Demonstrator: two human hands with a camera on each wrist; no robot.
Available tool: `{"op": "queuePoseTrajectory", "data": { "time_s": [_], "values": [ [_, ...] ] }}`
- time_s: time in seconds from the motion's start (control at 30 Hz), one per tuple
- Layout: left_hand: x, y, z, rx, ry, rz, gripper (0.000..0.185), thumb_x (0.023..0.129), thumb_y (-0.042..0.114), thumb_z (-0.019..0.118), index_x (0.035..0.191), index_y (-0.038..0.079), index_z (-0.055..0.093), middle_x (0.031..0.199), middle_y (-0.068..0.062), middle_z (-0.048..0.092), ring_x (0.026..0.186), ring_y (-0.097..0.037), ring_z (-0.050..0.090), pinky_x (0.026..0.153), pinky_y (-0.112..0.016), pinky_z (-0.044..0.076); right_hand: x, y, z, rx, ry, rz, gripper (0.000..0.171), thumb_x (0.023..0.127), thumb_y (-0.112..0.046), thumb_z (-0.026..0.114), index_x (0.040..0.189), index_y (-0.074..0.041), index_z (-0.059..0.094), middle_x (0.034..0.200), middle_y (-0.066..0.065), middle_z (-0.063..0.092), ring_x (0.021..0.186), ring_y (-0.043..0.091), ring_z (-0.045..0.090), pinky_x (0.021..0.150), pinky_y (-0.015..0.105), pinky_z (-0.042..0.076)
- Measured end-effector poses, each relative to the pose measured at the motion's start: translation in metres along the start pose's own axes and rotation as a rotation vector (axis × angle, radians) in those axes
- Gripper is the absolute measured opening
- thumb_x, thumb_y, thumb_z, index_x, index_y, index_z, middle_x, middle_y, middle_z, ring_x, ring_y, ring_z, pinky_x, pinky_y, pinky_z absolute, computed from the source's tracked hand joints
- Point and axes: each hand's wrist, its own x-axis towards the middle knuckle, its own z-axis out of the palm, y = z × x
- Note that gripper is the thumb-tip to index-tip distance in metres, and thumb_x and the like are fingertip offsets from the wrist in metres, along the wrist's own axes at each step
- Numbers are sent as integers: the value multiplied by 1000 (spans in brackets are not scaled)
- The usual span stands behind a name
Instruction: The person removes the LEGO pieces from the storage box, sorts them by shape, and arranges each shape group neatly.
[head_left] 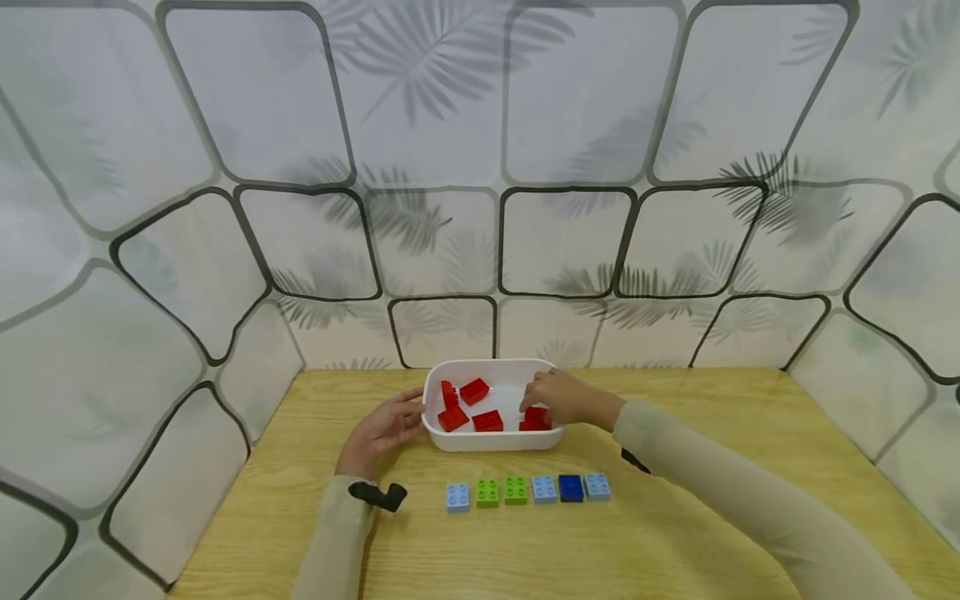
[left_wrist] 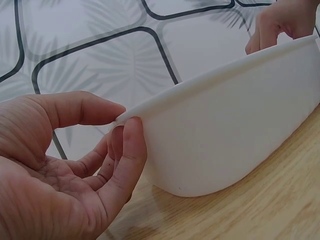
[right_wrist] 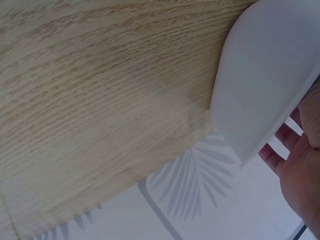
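Note:
A white plastic tub (head_left: pixel 491 443) stands on the table with several red toy bricks (head_left: pixel 487 421) in it. At its left end my left hand (head_left: pixel 386 427) pinches the rim between thumb and fingers, plainly seen in the left wrist view. Reaching over the right end, my right hand (head_left: pixel 562 397) has its fingers bent down inside the tub, at a red brick (head_left: pixel 535 419) in the near right corner. The tub wall (right_wrist: pixel 260 80) hides those fingertips in the right wrist view, so whether they grip the brick is unclear.
In front of the tub lies a row of studded bricks: a light blue brick (head_left: pixel 457 497), two green bricks (head_left: pixel 487 492), another light blue one, a dark blue brick (head_left: pixel 570 488) and a light blue one at the right end. Patterned cloth walls (head_left: pixel 442 242) enclose the wooden table (head_left: pixel 300 467).

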Motion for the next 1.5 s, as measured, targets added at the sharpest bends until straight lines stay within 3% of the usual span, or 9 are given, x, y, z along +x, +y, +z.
{"op": "queuePoseTrajectory", "data": {
  "time_s": [0.23,0.47,0.7,0.93,1.13,1.33,1.5],
  "values": [
    [2,3,0,7,0,11,55,106,5,49,156,2,27,122,-2,59,92,-9,62,78,-19,56,6,6,2,-18,41,-16,34,83,-5,80,115,-16,77,111,3,75,97,23,60,86,41,49],
    [5,3,0,-9,8,11,51,105,2,50,153,2,33,119,-1,61,90,-9,63,77,-19,57,10,8,2,20,1,33,36,83,-8,81,118,-14,76,118,5,74,106,25,61,92,44,50],
    [5,0,-1,11,-9,8,53,106,3,49,155,1,28,120,-1,60,91,-8,63,77,-19,57,11,8,6,47,-34,46,40,81,-9,84,120,-12,74,122,5,74,106,25,62,94,42,48],
    [5,0,-2,12,-29,22,58,106,2,48,158,0,24,121,-1,63,92,-7,65,77,-19,57,12,12,10,26,43,19,38,82,-19,83,119,-10,75,117,6,75,102,24,64,91,43,52],
    [5,-1,-3,6,-19,12,57,105,2,49,158,1,26,125,-4,61,94,-9,66,78,-20,58,11,11,12,55,58,28,41,83,-25,83,120,-9,74,116,8,74,104,25,62,93,44,51],
    [5,-2,-2,-16,-24,7,57,105,0,48,158,0,26,119,-1,64,93,-9,66,77,-21,58,11,11,14,44,58,31,41,82,-22,83,120,-10,74,115,8,74,104,25,62,93,43,52],
    [4,-2,-2,-12,-16,8,57,105,2,50,157,1,27,123,-2,61,94,-9,65,78,-20,58,14,11,15,27,51,29,41,81,-19,84,120,-9,73,116,9,73,106,26,63,96,43,52]
  ]
}}
